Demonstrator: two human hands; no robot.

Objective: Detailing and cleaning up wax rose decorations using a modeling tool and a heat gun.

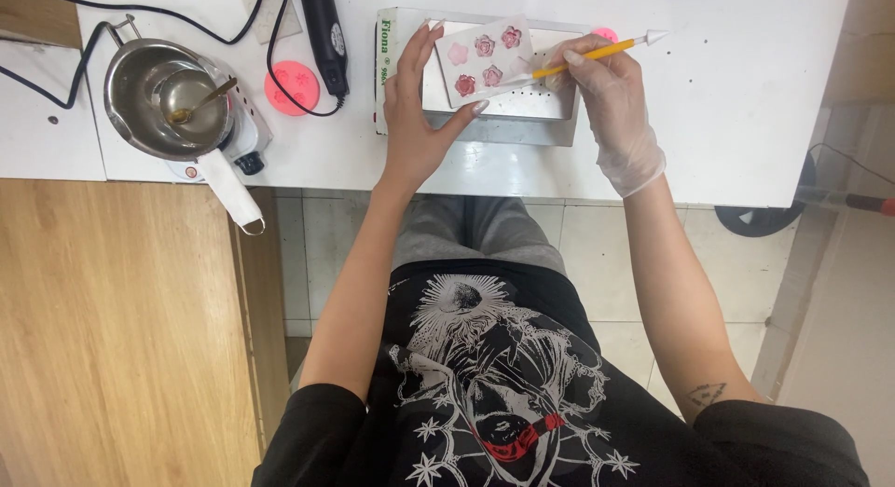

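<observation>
We're mid-step: left hand bare, fingers clamping white card with pink flowers over metal box. Gloved right hand pinches yellow tool, working end hidden, near flowers. Looks like placing/shaping; next move probably needs steady card, light touch. White table: pot far left of grip, tile floor below.

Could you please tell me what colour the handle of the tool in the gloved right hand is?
Yellow-orange handle with a white tip, seen in the head view.
</observation>
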